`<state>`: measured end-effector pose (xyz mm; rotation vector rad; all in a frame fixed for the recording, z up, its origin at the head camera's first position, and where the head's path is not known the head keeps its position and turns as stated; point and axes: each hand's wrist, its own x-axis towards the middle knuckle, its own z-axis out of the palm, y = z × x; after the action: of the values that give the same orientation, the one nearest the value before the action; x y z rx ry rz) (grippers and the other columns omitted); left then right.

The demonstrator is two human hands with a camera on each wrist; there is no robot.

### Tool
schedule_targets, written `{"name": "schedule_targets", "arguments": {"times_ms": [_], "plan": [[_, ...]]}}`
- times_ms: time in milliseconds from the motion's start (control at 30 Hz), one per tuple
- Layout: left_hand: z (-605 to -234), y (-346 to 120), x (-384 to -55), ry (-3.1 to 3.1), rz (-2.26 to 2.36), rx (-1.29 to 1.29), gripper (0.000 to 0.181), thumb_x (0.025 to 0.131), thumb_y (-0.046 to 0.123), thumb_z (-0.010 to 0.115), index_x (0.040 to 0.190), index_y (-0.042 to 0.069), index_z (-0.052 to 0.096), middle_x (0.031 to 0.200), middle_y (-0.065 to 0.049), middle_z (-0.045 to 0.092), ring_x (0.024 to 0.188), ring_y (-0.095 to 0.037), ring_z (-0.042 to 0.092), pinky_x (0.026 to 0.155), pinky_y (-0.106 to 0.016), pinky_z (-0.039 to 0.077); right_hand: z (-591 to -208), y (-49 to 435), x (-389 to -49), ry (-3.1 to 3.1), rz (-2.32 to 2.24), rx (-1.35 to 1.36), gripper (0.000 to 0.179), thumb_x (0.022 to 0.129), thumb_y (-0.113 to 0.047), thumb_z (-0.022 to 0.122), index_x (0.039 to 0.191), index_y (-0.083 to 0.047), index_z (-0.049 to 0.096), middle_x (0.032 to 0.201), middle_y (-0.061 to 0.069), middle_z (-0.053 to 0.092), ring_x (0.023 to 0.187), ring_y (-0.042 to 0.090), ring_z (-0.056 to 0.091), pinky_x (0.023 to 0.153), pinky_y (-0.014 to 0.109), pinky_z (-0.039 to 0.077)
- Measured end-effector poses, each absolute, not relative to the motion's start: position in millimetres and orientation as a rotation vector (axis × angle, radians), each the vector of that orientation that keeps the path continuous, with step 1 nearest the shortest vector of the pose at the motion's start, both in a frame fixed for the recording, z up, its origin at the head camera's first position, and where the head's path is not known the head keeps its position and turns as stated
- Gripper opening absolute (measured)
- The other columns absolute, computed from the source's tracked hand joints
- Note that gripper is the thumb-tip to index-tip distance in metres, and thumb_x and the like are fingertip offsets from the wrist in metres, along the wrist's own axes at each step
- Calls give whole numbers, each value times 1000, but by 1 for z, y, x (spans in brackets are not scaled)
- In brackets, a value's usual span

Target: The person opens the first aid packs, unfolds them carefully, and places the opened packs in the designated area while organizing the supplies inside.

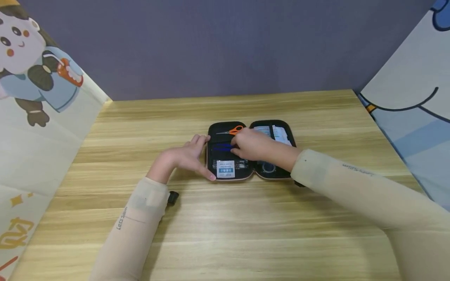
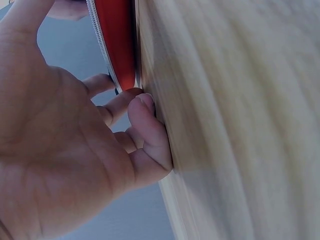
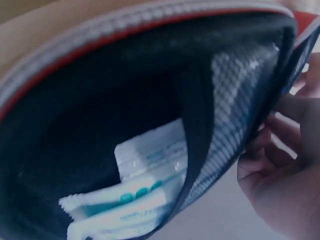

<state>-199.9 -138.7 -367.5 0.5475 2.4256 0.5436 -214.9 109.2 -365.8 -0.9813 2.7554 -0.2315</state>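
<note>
A zip case (image 1: 230,177) lies unfolded on the table, black inside with a red outer shell (image 2: 117,40). My left hand (image 1: 186,156) spans its left side, thumb at the near corner and fingers at the far part of that edge. Reaching across the fold, my right hand (image 1: 251,144) pinches the right end of blue tweezers (image 1: 221,147) in the left half. Just beyond the knuckles are orange-handled scissors (image 1: 234,130). A white and blue packet (image 1: 225,169) sits in the near part of that half, over clear-wrapped items.
The case's right half holds white packets (image 3: 145,195) behind a mesh pocket (image 3: 230,100) and a clear ring-shaped item (image 1: 268,167). A wood-grain table (image 1: 246,230) extends around it, backed by a dark wall (image 1: 225,47), with cartoon-printed panels (image 1: 42,78) at the sides.
</note>
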Motion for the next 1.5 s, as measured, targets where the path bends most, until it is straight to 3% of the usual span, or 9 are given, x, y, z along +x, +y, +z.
{"name": "schedule_targets", "arguments": {"times_ms": [233, 467, 600, 800, 933, 1167, 1333, 1500], "plan": [[-366, -137, -199, 2414, 539, 539, 146, 68, 64, 94, 171, 17, 2, 172, -15, 16, 160, -46, 23, 126, -68, 32, -372, 101, -221, 2891, -126, -855, 31, 100, -42, 75, 94, -11, 80, 82, 4, 76, 70, 18, 71, 67, 38, 62], [-365, -139, -199, 2425, 540, 531, 145, 69, 63, 94, 171, 17, 2, 172, -15, 17, 160, -45, 23, 127, -67, 32, -371, 99, -228, 2996, 60, -712, 43, 101, -53, 69, 104, -12, 80, 84, 4, 75, 71, 21, 71, 61, 42, 62], [-365, -138, -199, 2429, 537, 532, 145, 69, 64, 94, 171, 16, 3, 173, -15, 17, 160, -46, 23, 128, -67, 30, -369, 102, -231, 2981, 95, -650, 38, 103, -49, 67, 110, -12, 77, 88, 5, 74, 72, 20, 69, 62, 43, 61], [-365, -137, -199, 2434, 532, 533, 146, 68, 63, 94, 171, 17, 2, 175, -15, 14, 162, -48, 18, 129, -68, 27, -360, 110, -229, 2936, 161, -691, 36, 102, -36, 71, 123, -7, 74, 106, 10, 76, 86, 25, 74, 71, 46, 65], [-365, -138, -199, 2431, 524, 531, 147, 68, 64, 94, 171, 17, 0, 176, -16, 11, 162, -49, 16, 128, -70, 27, -357, 114, -230, 2897, 197, -694, 32, 102, -36, 72, 116, -7, 75, 105, 9, 76, 84, 23, 73, 71, 45, 65], [-367, -141, -200, 2426, 516, 520, 147, 70, 63, 93, 171, 15, -2, 176, -17, 10, 162, -49, 15, 129, -69, 27, -364, 112, -234, 2878, 202, -745, 31, 107, -32, 59, 97, -8, 76, 98, 11, 74, 79, 25, 69, 73, 48, 64], [-366, -140, -199, 2427, 520, 544, 146, 70, 64, 93, 171, 15, 0, 175, -16, 12, 162, -48, 16, 129, -68, 27, -368, 109, -240, 2879, 177, -713, 34, 109, -31, 55, 93, -9, 75, 89, 9, 73, 73, 22, 67, 67, 44, 61], [-366, -139, -199, 2425, 525, 541, 146, 70, 64, 93, 171, 15, 0, 175, -16, 10, 162, -50, 14, 129, -69, 26, -366, 107, -246, 2858, 129, -617, 38, 110, -40, 54, 99, -10, 73, 90, 9, 70, 71, 22, 67, 63, 41, 58]]}}
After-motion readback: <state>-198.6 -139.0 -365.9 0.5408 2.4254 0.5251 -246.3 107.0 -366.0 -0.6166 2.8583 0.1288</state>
